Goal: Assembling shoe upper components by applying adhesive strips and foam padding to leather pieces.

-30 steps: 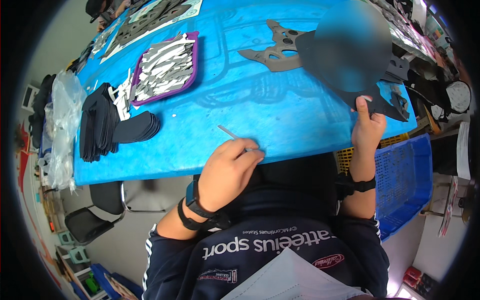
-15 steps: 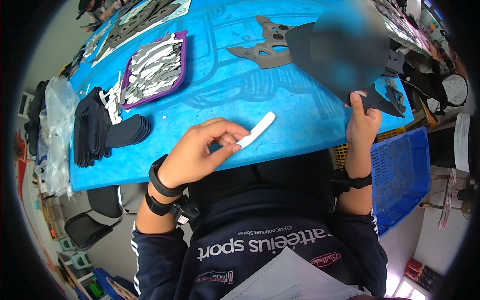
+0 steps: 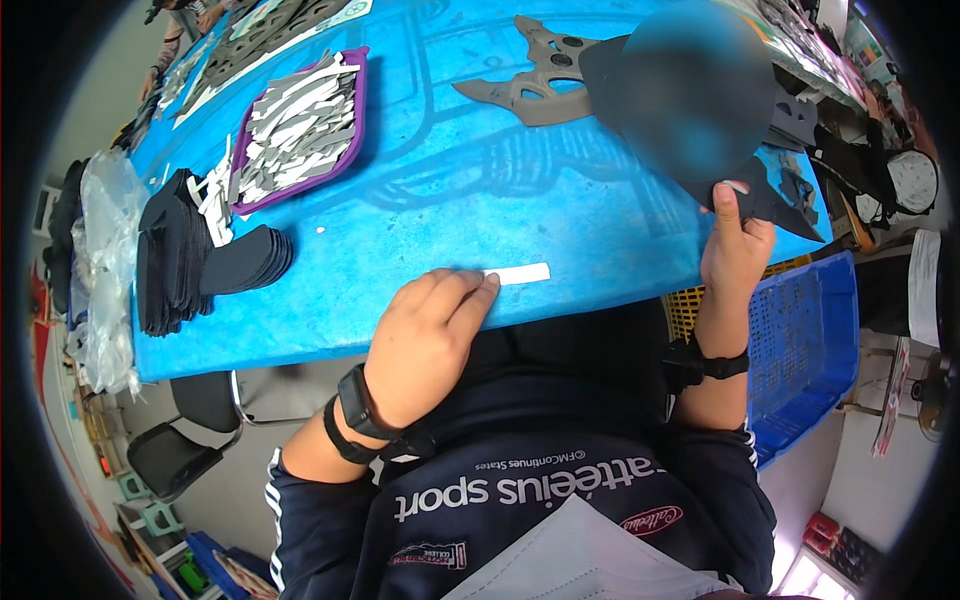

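Note:
My left hand [image 3: 428,325] is closed, its fingertips pinching one end of a short white strip [image 3: 526,274]. The strip lies almost level along the near edge of the blue table. On the right, my right hand [image 3: 737,240] grips the pointed lower corner of a flat black sheet piece [image 3: 765,200], thumb on top. A round blurred patch hides much of that piece. Beyond it, a grey-brown cut-out sheet [image 3: 550,108] with pointed arms and holes lies on the table, partly covered by the black piece.
At left stands a purple tray [image 3: 357,125] heaped with white and grey strips. Stacked black pieces [image 3: 172,250] and a fanned stack [image 3: 248,260] sit nearer. A blue crate [image 3: 805,350] is below the table's right side. Another person [image 3: 185,30] is at the far left.
My left hand has turned and lowered, bringing the white strip from a raised slant to nearly level. My right hand has shifted slightly right with the black piece.

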Demonstrator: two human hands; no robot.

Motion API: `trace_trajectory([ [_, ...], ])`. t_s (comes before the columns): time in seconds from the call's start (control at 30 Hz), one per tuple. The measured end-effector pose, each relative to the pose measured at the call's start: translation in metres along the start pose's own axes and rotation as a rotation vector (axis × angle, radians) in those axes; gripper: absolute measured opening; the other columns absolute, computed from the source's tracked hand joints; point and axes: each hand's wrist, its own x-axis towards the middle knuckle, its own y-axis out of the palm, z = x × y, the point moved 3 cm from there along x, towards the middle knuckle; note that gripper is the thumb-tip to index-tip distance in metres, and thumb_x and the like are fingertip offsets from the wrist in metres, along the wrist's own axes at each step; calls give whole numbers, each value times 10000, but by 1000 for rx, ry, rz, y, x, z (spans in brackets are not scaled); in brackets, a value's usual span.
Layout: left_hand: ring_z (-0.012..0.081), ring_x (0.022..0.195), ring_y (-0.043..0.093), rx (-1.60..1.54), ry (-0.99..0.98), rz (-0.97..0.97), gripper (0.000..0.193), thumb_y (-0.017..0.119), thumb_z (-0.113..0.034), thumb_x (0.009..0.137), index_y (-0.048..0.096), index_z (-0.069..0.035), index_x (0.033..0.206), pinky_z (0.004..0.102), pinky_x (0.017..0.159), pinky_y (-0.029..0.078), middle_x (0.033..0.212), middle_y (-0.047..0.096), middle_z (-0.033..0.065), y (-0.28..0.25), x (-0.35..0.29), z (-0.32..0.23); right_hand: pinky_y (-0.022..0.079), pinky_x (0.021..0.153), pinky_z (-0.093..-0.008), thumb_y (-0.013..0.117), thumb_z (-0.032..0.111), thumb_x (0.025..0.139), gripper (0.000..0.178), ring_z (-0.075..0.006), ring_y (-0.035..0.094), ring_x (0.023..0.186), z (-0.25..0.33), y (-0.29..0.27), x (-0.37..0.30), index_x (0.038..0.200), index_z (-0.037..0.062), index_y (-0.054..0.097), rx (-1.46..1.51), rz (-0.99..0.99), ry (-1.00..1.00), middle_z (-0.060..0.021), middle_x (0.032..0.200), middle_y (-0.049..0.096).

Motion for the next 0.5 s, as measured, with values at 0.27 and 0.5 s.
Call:
trace_trajectory([
  [0.27,291,939,449,101,-29,178,656,685,-428,655,508,-151,1223,380,824,368,1035,489,101,-2,12,-17,457,600,-251,651,107,793,191,-134,551,701,30,25,-30,902,-16,554,89,-2,-49,-80,856,583],
  [0.5,206,1027,523,-1387,-321,-361,691,823,-364,584,539,3,1096,349,859,409,1119,549,119,-31,-13,41,458,577,-242,599,97,833,129,-113,551,685,56,69,-67,927,14,569,408,347,491,-48,821,579],
])
